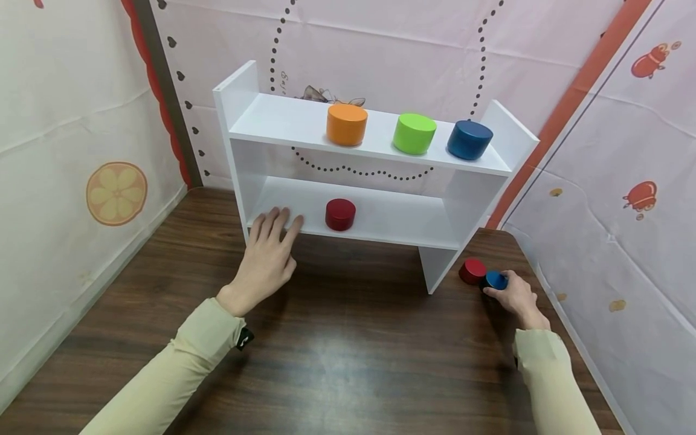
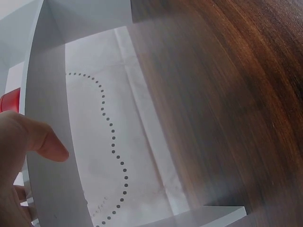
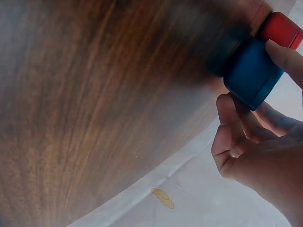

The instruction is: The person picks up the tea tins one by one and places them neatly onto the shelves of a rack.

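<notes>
On the tabletop at the right, my right hand (image 1: 516, 296) holds a small blue round tin (image 1: 495, 280) between thumb and fingers. In the right wrist view, a seam runs around the blue tin (image 3: 253, 73) near one end. Just beside it is a red tin (image 1: 472, 271). My left hand (image 1: 266, 257) rests at the left front edge of the white shelf's (image 1: 391, 219) lower board, fingers extended over it. Another red tin (image 1: 340, 214) sits on that board, right of the left hand; part of it shows in the left wrist view.
Along the upper board stand an orange tin (image 1: 346, 125), a green tin (image 1: 414, 133) and a blue tin (image 1: 470, 139). The shelf stands on a dark wooden table (image 1: 337, 362). Printed cloth walls (image 1: 375, 60) enclose the table at the back and both sides.
</notes>
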Motion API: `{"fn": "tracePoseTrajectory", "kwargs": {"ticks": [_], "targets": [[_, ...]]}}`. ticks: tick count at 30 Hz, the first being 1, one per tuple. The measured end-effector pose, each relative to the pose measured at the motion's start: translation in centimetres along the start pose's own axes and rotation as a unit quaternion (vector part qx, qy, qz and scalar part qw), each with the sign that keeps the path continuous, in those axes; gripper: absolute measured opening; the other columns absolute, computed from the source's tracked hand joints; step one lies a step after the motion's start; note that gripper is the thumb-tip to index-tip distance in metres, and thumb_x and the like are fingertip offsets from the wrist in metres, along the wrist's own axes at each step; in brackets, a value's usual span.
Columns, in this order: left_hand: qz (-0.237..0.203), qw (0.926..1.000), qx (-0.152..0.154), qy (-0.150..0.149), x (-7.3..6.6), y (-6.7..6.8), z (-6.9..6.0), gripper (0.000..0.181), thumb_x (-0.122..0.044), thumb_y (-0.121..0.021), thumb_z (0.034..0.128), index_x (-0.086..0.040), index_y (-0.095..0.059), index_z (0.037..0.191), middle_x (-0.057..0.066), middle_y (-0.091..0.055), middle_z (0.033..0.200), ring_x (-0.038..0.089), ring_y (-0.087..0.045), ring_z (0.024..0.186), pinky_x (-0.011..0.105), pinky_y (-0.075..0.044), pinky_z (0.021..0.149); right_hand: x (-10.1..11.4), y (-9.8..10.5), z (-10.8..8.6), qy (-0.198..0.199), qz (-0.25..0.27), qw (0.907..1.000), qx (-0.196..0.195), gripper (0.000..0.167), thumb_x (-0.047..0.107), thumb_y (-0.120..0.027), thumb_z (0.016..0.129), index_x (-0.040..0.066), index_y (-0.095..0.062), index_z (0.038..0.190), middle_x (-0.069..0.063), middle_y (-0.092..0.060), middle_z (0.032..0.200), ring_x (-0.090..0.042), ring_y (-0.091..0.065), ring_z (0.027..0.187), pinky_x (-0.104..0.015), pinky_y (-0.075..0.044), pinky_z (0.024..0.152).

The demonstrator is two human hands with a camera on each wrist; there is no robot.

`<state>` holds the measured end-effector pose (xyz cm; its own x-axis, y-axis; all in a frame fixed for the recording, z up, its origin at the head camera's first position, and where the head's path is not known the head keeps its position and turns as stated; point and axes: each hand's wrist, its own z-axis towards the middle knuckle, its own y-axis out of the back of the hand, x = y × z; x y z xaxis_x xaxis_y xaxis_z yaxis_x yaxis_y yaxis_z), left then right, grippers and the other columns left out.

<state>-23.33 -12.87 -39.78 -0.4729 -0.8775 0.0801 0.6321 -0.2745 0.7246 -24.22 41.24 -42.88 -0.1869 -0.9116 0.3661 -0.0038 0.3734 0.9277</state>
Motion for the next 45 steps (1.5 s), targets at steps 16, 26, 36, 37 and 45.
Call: {"fn": "tracePoseTrajectory", "kwargs": {"ticks": [16,26,36,37,45], "targets": [[-0.002,1.0000,-0.003,0.000,0.0,0.1,-0.1,0.067,-0.007,-0.058,0.0751,-0.006,-0.044,0.140,0.027,-0.044,0.141,0.044,-0.038,0.133,0.057,-0.026,0.111,0.8,0.7,-2.7,0.027,0.004,0.9995,-0.019,0.078,0.043,-0.064,0.088,-0.012,-0.035,0.135,-0.041,-0.042,0.131,-0.054,-0.046,0.112,-0.067,-0.040,0.092],[-0.002,1.0000,-0.005,-0.001,0.0,0.0,0.1,0.067,-0.007,-0.060,0.0749,-0.006,-0.044,0.140,0.027,-0.043,0.140,0.044,-0.038,0.133,0.057,-0.026,0.111,2.4,1.7,-4.4,0.061,0.017,0.9971,-0.041,0.080,0.047,-0.067,0.086,-0.010,-0.038,0.134,-0.039,-0.050,0.126,-0.050,-0.053,0.108,-0.062,-0.048,0.089],[-0.003,1.0000,0.002,0.002,-0.1,0.1,0.0,0.067,-0.008,-0.061,0.0750,-0.005,-0.044,0.140,0.026,-0.043,0.141,0.044,-0.037,0.134,0.057,-0.025,0.111,5.5,2.8,-6.5,0.104,0.032,0.9933,-0.039,0.076,0.046,-0.068,0.085,-0.007,-0.042,0.134,-0.035,-0.052,0.128,-0.047,-0.057,0.108,-0.059,-0.049,0.089],[-0.003,1.0000,0.003,0.003,-0.1,0.1,0.0,0.068,-0.008,-0.061,0.0749,-0.005,-0.044,0.140,0.026,-0.043,0.142,0.044,-0.037,0.134,0.057,-0.025,0.112,5.8,2.9,-6.7,0.108,0.035,0.9929,-0.037,0.076,0.046,-0.068,0.085,-0.007,-0.043,0.134,-0.035,-0.052,0.128,-0.046,-0.057,0.107,-0.059,-0.049,0.089],[-0.002,1.0000,-0.002,0.001,-0.1,0.0,0.0,0.067,-0.007,-0.060,0.0748,-0.005,-0.044,0.140,0.026,-0.043,0.141,0.044,-0.038,0.134,0.057,-0.026,0.111,8.2,3.6,-8.0,0.138,0.041,0.9892,-0.032,0.070,0.042,-0.071,0.084,-0.004,-0.048,0.131,-0.029,-0.058,0.122,-0.037,-0.061,0.098,-0.051,-0.054,0.082]]}}
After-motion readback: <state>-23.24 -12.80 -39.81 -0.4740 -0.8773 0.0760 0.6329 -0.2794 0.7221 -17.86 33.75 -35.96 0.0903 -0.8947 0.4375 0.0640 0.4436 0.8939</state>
